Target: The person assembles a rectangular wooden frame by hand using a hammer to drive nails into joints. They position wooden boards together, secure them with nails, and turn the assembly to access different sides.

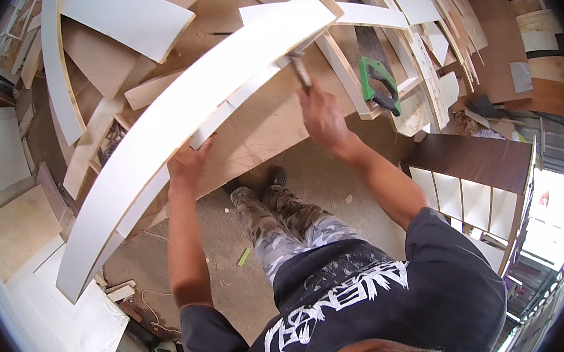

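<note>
Two hands busy: left hand (186, 165) steadies curved white board (176, 118); right hand (322, 117) grips hammer (299, 67).

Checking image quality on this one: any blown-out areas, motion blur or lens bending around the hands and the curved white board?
Head view: daylight blows out the lower right corner; fisheye bends edges toward the dark rim. The curved white board is bright but sharp, as is the left hand under it. The right hand and the tool it holds look slightly smeared. Shadows on the floor are soft.
</note>
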A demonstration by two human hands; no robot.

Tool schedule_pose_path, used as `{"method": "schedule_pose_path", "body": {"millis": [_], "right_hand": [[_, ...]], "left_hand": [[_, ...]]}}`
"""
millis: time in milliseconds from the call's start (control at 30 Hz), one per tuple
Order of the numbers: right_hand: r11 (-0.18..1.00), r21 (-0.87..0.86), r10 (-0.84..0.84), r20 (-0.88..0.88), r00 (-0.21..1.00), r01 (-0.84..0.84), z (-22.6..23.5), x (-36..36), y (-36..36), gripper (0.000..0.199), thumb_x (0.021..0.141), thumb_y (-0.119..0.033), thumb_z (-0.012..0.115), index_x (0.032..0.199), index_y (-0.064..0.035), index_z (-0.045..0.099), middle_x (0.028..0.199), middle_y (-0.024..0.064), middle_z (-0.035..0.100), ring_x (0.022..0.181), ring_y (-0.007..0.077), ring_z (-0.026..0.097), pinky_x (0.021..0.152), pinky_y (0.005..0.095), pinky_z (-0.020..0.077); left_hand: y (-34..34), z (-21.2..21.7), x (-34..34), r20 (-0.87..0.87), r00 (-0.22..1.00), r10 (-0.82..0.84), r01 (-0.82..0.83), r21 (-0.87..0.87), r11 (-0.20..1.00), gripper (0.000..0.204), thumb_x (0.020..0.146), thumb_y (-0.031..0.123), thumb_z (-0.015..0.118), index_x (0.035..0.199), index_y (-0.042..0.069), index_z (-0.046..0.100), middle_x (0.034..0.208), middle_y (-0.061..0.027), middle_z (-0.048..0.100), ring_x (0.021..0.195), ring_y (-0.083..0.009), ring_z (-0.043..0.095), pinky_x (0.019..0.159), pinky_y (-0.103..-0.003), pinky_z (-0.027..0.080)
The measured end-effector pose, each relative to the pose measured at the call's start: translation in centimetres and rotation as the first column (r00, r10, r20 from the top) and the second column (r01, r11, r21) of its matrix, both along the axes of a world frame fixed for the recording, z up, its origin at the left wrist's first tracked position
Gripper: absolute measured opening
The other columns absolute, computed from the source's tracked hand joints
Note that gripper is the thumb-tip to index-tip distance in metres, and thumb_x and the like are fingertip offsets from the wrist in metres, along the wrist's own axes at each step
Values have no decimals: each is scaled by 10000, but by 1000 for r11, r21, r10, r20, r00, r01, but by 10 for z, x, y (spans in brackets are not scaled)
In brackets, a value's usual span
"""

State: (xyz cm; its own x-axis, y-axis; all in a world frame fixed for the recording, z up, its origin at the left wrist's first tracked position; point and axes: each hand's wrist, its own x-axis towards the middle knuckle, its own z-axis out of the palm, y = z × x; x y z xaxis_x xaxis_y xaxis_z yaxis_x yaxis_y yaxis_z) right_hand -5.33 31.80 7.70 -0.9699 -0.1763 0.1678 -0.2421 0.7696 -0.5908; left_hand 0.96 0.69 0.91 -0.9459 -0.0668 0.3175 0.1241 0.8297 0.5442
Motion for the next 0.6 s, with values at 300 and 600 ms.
{"method": "schedule_pose_path", "body": {"millis": [300,600], "right_hand": [[977,190,84,100,991,-102,-13,-6,-1,312,1036,-202,520,1137,90,478,721,323,606,699,534,619,609,601,463],[994,-38,-99,141,985,105,12,-4,-9,293,1041,-227,504,1035,64,541,720,318,613,715,543,607,644,600,480]], "left_hand": [[2,19,-11,66,997,-27,24,42,999,679,682,221,919,1271,-1,665,1183,-228,690,1087,-396,659,958,-454,520],[-5,-1,-4,-58,997,-48,48,-1,999,668,679,217,926,1260,8,672,1161,-212,699,1078,-365,667,934,-434,536]]}}
